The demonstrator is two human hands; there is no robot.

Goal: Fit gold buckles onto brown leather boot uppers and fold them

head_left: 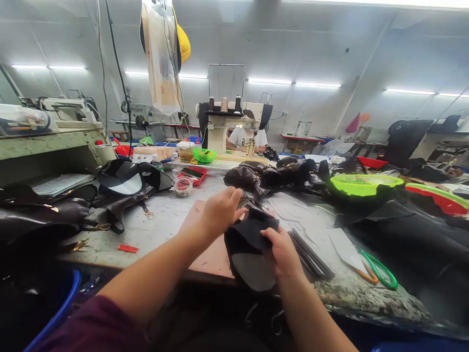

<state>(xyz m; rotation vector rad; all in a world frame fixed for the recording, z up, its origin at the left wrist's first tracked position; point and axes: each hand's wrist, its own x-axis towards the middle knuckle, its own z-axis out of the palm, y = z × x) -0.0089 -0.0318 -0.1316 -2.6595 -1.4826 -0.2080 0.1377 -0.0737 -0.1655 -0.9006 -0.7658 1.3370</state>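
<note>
In front of me, over the near edge of the bench, is a black leather bag piece (251, 239) with a grey, rounded lower face. My right hand (284, 252) grips its right side, thumb on top and fingers behind. At its upper left is my left hand (222, 210), fingers curled closed; whatever they hold, if anything, is hidden. Beneath lies a pinkish board (210, 259). Thin dark strips (311, 256) rest just right of my right hand, and pale cut sheets (289, 208) lie behind them.
Scissors with green and orange handles (381, 271) lie at the right. Dark leather bags are piled at the left (54, 215) and beyond my hands (256, 176). A round clear tub (183, 187) stands by a red tray (198, 177). Across the bench, a person sits behind a sewing machine (218, 134).
</note>
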